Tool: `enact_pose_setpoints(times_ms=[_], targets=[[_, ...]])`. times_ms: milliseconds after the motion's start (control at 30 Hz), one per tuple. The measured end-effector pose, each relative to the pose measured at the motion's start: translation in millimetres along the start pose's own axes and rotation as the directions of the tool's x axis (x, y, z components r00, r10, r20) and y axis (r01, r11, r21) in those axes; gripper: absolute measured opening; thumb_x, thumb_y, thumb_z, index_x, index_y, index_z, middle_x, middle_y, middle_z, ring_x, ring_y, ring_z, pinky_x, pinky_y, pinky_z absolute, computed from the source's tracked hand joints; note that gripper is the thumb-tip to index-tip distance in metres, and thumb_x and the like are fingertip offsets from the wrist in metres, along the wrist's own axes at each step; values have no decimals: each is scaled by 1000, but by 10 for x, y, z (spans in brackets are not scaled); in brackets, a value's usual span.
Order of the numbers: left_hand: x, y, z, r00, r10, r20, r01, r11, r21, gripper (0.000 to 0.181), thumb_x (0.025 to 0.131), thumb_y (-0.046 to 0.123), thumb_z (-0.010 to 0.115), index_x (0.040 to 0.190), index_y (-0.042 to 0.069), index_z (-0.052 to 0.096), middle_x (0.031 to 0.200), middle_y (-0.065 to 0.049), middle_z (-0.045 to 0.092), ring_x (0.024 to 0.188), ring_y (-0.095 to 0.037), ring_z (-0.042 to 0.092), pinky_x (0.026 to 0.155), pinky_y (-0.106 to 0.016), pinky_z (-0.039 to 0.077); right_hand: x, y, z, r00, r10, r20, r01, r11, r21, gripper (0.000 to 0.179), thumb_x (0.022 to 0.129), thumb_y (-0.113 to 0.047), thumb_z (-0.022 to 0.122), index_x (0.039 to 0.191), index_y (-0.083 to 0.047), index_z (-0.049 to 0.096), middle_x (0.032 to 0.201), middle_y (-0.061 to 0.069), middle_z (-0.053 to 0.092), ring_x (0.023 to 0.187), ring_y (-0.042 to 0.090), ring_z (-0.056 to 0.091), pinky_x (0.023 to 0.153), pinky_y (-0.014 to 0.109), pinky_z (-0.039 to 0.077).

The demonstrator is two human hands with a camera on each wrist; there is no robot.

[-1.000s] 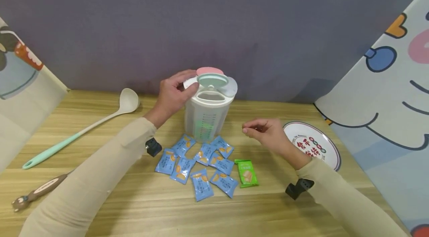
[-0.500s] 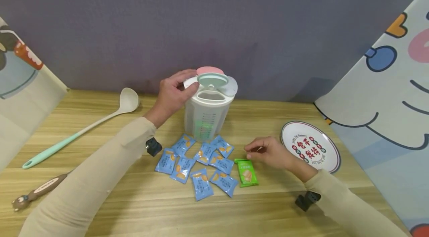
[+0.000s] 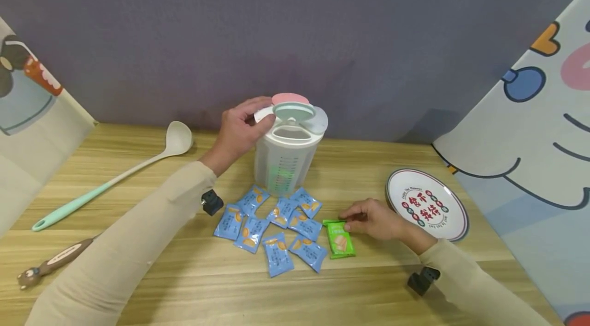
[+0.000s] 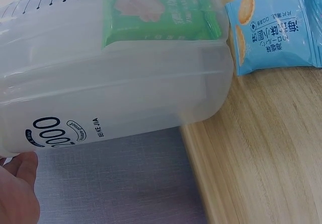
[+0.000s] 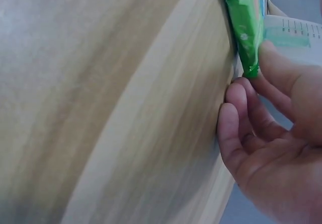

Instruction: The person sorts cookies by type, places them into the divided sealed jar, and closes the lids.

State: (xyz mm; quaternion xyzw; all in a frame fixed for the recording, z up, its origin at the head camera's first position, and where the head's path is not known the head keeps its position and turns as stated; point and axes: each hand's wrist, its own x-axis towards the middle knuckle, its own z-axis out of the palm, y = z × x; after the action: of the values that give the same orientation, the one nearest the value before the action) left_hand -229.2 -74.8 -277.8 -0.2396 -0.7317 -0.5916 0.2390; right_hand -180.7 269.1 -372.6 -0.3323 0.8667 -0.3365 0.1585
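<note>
While the green foil snack packet (image 3: 339,238) is lying flat on the wooden table (image 3: 369,285), the right hand (image 3: 373,219) is pinching its far corner between curled fingertips (image 5: 245,90) and thumb. Half a second ago that hand was hovering just above the packet — now it is touching it. The left hand (image 3: 238,129) is still gripping the rim of the translucent white plastic measuring jug (image 3: 286,154), fingers curled round the open flip lid (image 3: 293,111). Blue biscuit sachets (image 3: 276,226) are lying scattered between the jug and the green packet — a round printed plate (image 3: 428,203) is sitting just beyond the right hand, and a pale long-handled ladle (image 3: 115,177) is lying well apart on the left.
</note>
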Motion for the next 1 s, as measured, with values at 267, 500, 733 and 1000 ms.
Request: enact_pose_setpoints(times_ms=[267,500,733,1000], targets=[[31,-226,7,1000,24,-20,-24,1000,1,31,85,5,67,113,-6,65,120,-14,62,110,-20,59,84,-24,52,29,91,-16,999,-2,38,1,1000,30,12,86,-11,70,96,-5,70,89,2,67,79,13,61,69,28,54],[55,-370,19,999,31,-31,-31,999,15,30,84,7,69,113,-4,67,120,-10,63,109,-17,58,83,-22,52,24,149,-23,999,19,30,-20,999,47,6,85,-12,72,88,-8,70,83,-4,67,74,11,60,64,26,52],[55,-333,34,999,36,-27,-35,999,21,30,85,2,67,113,-9,64,121,-17,61,109,-25,59,83,-24,53,-6,178,-43,1000,16,13,-17,996,85,3,83,-7,72,86,-8,71,80,-2,68,71,12,59,62,25,52],[66,-371,31,999,34,-25,-34,999,1,31,84,10,70,113,-3,67,120,-8,63,109,-15,59,84,-25,53,-52,159,-115,1000,0,8,-2,982,188,8,83,1,69,86,-6,72,83,-4,69,76,15,62,67,28,54]])
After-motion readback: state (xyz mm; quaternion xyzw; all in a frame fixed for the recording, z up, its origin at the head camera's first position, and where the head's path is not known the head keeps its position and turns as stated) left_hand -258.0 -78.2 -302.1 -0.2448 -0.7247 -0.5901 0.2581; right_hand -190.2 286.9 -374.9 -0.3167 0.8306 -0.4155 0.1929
